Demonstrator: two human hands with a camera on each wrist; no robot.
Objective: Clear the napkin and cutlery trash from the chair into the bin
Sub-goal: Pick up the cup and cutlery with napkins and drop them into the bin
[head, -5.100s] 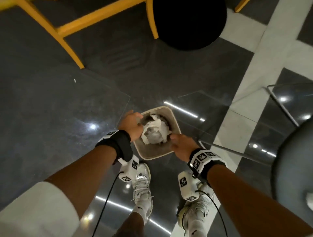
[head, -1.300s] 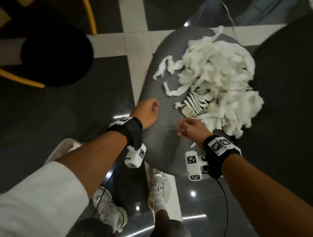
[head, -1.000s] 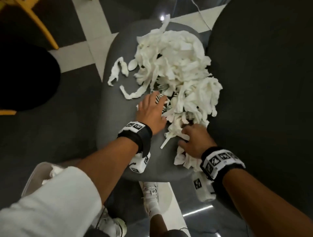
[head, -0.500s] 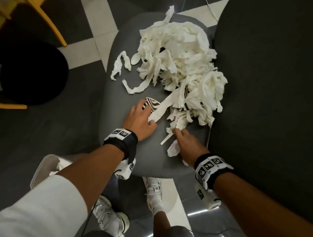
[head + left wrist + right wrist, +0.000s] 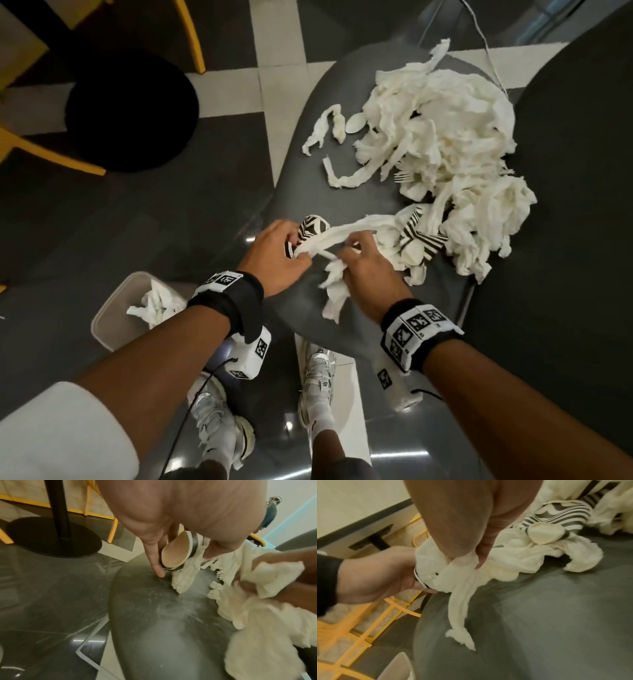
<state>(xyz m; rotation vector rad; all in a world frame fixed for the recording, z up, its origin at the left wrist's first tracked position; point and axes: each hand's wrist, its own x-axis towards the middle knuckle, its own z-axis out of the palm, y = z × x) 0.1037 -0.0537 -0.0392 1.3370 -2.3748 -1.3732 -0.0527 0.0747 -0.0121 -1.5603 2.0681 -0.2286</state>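
A heap of torn white napkins [image 5: 442,137] covers the far part of the grey chair seat [image 5: 308,192], with a plastic fork [image 5: 402,177] and spoon [image 5: 356,122] poking out. My left hand [image 5: 277,253] grips a black-and-white striped paper cup [image 5: 313,228] [image 5: 175,553] together with a napkin strip. My right hand [image 5: 366,270] clutches a bunch of napkin strips [image 5: 337,291] [image 5: 462,574] beside it. More striped paper cups [image 5: 418,236] [image 5: 556,517] lie under the heap's near edge. The beige bin [image 5: 113,308] stands on the floor at lower left, napkins inside.
A black round table base [image 5: 132,109] and yellow chair legs [image 5: 191,34] stand on the dark tiled floor to the left. A dark chair back [image 5: 582,205] rises at the right. My white shoes [image 5: 318,383] stand below the seat's front edge.
From pressing into the heap, both hands have drawn together at the seat's near edge; the left has picked up the striped cup, the right has gathered napkin strips. The head view shifted left, showing the bin.
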